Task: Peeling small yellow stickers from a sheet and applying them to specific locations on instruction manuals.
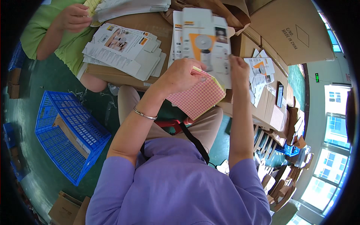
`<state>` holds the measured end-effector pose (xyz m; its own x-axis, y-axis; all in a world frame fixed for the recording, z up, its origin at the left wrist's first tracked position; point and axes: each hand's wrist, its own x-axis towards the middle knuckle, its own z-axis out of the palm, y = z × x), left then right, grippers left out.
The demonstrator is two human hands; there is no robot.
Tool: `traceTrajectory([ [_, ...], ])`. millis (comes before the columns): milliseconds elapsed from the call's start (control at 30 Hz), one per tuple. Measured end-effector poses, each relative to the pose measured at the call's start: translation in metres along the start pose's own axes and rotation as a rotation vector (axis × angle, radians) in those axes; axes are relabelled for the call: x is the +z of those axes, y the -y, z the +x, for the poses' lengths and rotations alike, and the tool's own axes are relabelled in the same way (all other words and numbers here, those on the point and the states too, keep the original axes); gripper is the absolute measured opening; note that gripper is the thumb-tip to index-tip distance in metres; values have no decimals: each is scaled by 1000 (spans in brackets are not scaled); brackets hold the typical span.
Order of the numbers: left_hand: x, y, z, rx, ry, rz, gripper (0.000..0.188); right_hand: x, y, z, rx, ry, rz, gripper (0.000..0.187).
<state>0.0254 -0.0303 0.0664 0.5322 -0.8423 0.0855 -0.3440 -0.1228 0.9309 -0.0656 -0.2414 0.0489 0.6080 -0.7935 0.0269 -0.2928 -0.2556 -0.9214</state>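
My left hand (183,77) is closed on a sheet of small round pink stickers (198,93) with a yellowish backing, which hangs over my lap. Fingers bent in a pinch, my right hand (240,71) is at the right edge of a flat printed carton (204,43). This carton is white with an orange patch and a round grey device pictured on it. It is smeared by motion and rises over other flat cartons at the table's near edge. What lies right between my right fingertips is hard to see.
Left on the cardboard-topped table lies a stack of flat cartons (125,48). More cartons (259,71) and a phone (279,94) are to the right, below a large brown box (292,33). A co-worker's hand (75,18) is at upper left. A blue crate (71,135) stands on the floor.
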Motion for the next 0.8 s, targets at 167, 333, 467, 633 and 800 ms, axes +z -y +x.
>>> traceTrajectory([
  [167,-3,4,1,-26,-29,-20,25,-97,-39,46,15,-174,492,19],
  [333,6,10,9,-62,-66,29,24,-163,-66,54,-222,-514,-667,26],
  [467,7,9,6,-123,-54,101,25,-81,-15,5,-579,-267,-601,13],
  [633,10,9,10,-105,-46,157,26,-68,-35,17,-266,-316,-757,11],
  [800,12,9,9,-39,-116,150,20,-85,-61,22,289,-206,33,33],
])
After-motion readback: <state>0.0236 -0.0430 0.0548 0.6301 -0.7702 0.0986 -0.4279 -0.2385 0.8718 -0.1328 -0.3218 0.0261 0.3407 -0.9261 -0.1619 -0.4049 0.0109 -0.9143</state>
